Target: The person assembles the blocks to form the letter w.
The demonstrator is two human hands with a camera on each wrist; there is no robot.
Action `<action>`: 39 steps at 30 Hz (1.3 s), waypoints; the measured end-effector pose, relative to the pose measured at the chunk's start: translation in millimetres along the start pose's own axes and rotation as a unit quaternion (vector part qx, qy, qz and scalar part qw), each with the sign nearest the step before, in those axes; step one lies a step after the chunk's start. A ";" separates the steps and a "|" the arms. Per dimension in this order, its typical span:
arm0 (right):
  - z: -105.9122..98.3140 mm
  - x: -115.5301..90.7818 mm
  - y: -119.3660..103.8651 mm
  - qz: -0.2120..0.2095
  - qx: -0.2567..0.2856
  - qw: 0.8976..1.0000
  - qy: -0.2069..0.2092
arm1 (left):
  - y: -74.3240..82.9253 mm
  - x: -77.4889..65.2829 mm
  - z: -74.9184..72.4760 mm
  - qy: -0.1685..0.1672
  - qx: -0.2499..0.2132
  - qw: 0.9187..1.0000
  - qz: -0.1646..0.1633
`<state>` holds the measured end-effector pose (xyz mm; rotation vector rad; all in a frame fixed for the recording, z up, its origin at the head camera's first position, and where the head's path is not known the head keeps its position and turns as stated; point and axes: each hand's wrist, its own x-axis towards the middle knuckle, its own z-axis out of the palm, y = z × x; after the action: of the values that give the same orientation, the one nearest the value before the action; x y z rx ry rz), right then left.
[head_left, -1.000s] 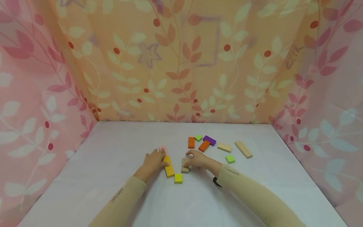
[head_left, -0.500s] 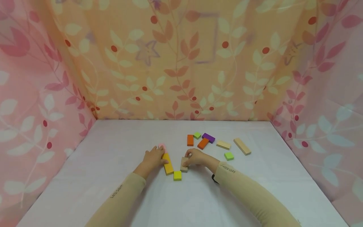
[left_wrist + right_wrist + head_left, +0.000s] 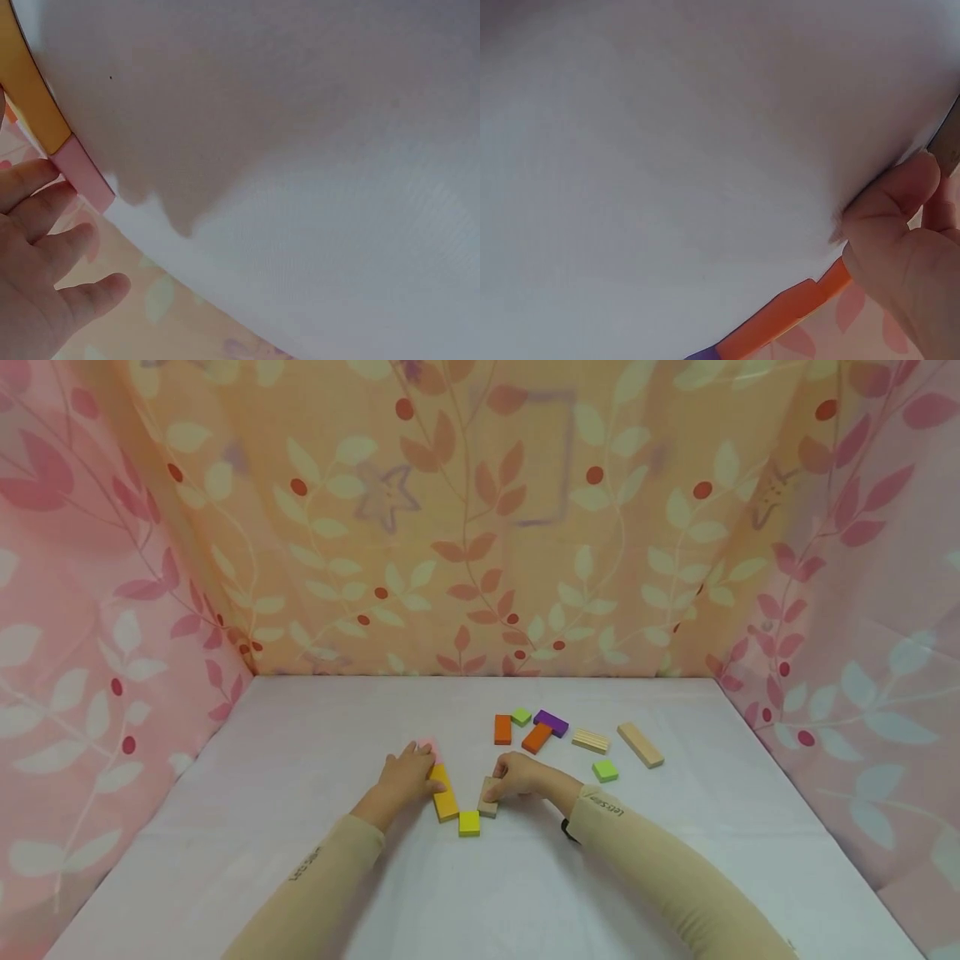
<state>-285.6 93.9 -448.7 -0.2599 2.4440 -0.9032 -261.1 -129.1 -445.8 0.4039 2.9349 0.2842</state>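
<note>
My left hand [image 3: 403, 778] lies over a row of a pink block [image 3: 84, 174] and yellow-orange blocks [image 3: 447, 807]. In the left wrist view its fingers are extended and spread, with fingertips against the pink block's edge. The thumb rests at the yellow-orange part in the head view. A small square yellow block [image 3: 468, 823] sits at the near end of that row. To its right, my right hand [image 3: 523, 777] pinches a plain wooden block [image 3: 487, 807] lying flat and slanted, its near end close by the yellow block. The right wrist view shows only part of the wooden block.
Behind the right hand lie two orange blocks [image 3: 502, 729], a purple block [image 3: 552, 722] and a green square [image 3: 521, 717]. Further right are a ridged wooden block [image 3: 591, 741], a long wooden block [image 3: 641, 744] and another green square [image 3: 605, 770]. Patterned curtains [image 3: 480, 527] border the white tabletop.
The wooden block under my right hand has turned slightly, its far end leaning right and its near end closer to the yellow block. The left hand has hardly moved; the head view tilted a little.
</note>
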 end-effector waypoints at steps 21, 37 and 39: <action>-30.7 2.4 21.5 -0.027 0.126 0.988 0.090 | 16.6 -18.1 7.8 0.000 0.042 0.983 0.181; -60.9 50.8 19.9 -0.058 -0.155 0.975 0.151 | 25.4 -30.1 20.3 -0.033 0.106 0.956 0.271; -61.1 54.3 20.1 -0.055 -0.168 0.973 0.146 | 26.1 -30.3 21.5 -0.028 0.111 0.954 0.276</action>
<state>-364.0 124.1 -444.2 -0.4115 2.8791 -0.6010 -221.7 -109.4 -457.0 1.2431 2.7435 0.0008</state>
